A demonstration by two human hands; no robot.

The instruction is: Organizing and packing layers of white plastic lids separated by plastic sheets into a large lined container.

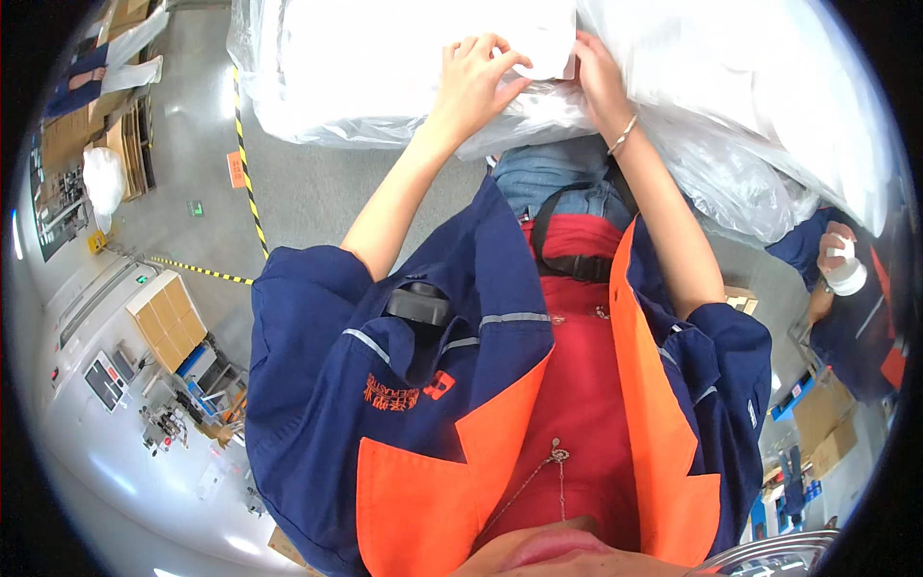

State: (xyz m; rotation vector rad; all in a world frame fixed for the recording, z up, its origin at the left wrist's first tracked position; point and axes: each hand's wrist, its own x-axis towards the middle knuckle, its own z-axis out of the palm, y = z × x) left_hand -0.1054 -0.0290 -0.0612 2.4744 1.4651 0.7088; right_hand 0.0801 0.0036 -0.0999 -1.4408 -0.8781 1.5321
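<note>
Top centre of frame: left hand (pixel 476 82) and right hand (pixel 598 77) both up on a big clear plastic bag (pixel 385 67) stuffed with white soft goods, meeting at a small white roll (pixel 550 48) that looks like tape or a label roll. Left hand with fingers curled, fingertips (pixel 500 48) pinching at the roll's left edge. Right hand closed in against the roll's right edge, thin bracelet on the wrist; exact finger grip partly hidden, cannot tell whether pinching or just bracing.

Roll: small, round, matt white, likely light and fairly stiff; best taken by the rim between thumb and fingertips, as seen.

Bag: thin, glossy, crinkled film, probably slippery and easy to tear; contents look bulky, soft and yielding, so likely light for the size but floppy. Better gathered in a fistful of film or hugged from below than pinched.

A second heap of the same wrinkled film (pixel 760 115) at upper right.

Centre and lower frame: navy and orange work jacket (pixel 433 385) over red shirt, black strap across.

Upper left: grey smooth floor (pixel 308 183) with yellow-black striped tape line (pixel 252 192), stacked cardboard (pixel 125 144). Middle left: box-topped cabinet (pixel 168 322).

Right edge: another person's hand (pixel 835 252) around a white cylindrical container (pixel 846 274).
</note>
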